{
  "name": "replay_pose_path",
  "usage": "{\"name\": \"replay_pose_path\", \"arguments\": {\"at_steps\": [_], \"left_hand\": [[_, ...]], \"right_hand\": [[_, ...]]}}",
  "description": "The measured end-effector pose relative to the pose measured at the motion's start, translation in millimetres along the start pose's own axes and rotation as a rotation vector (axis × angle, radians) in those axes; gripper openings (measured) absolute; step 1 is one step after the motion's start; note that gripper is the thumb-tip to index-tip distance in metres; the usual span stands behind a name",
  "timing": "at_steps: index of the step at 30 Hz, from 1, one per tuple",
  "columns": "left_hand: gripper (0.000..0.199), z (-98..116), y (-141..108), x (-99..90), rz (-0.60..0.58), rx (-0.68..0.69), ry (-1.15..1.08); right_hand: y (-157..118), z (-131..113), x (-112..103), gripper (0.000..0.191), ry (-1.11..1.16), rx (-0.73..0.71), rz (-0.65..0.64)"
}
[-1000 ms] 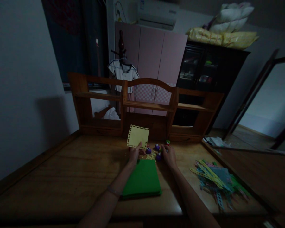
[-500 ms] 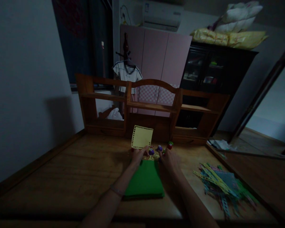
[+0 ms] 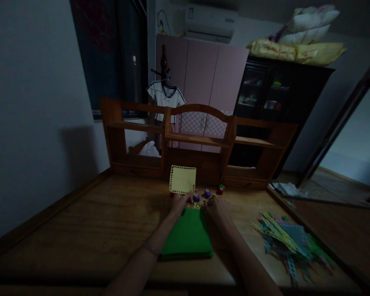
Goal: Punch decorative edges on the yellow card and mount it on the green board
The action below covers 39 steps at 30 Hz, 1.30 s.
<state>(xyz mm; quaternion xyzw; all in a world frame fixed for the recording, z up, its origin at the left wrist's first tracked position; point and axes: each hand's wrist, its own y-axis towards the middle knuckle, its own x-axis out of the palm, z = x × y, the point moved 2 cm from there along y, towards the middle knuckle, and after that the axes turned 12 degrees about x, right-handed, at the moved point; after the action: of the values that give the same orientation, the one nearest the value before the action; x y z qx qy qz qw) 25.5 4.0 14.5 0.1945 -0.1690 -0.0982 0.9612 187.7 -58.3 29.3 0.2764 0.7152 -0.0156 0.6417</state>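
Observation:
A square yellow paper sheet (image 3: 183, 179) with a row of dark holes along its edges is held up, tilted toward me, over the far part of the desk. My left hand (image 3: 180, 201) is closed on its lower edge. Close by on the right, my right hand (image 3: 217, 207) has its fingers bent around a small purple craft punch (image 3: 210, 202), partly hidden by them. Two more purple punches (image 3: 196, 197) (image 3: 206, 193) stand between and beyond the hands. A red and green punch (image 3: 221, 189) is farther right. Pale paper bits (image 3: 199, 204) lie scattered below the sheet.
Under my wrists is a stack of green sheets (image 3: 188, 234). A loose pile of coloured paper strips (image 3: 291, 238) covers the desk's right side. A wooden shelf unit (image 3: 199, 142) rises along the back edge; a wall (image 3: 43, 123) borders the left.
The yellow sheet has turned slightly and shifted a little left. My right hand has moved slightly, and the purple punch at its fingertips now shows more clearly.

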Motion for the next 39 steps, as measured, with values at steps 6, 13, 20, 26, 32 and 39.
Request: {"name": "replay_pose_path", "arguments": {"at_steps": [6, 13, 20, 26, 32, 39], "left_hand": [[0.032, -1, 1, -0.3, 0.035, -0.029, 0.03], [0.032, 10, -2, 2.9, 0.043, -0.034, 0.022], [0.031, 7, -1, 2.5, 0.062, -0.032, 0.018], [0.039, 4, 0, 2.0, 0.095, -0.01, 0.037], [0.042, -1, 2, -2.8, 0.163, 0.031, 0.124], [0.04, 0, 3, -1.0, 0.139, 0.055, 0.144]], "right_hand": [[1, -5, 0, 0.032, 0.005, -0.05, -0.035], [1, -2, 6, 0.031, 0.046, -0.088, -0.017], [8, 3, -5, 0.04, 0.47, 0.09, 0.08], [23, 17, -3, 0.052, 1.154, 0.21, 0.028], [25, 13, 3, 0.05, 1.363, 0.192, -0.045], [25, 6, 10, 0.05, 1.442, 0.118, -0.202]]}}
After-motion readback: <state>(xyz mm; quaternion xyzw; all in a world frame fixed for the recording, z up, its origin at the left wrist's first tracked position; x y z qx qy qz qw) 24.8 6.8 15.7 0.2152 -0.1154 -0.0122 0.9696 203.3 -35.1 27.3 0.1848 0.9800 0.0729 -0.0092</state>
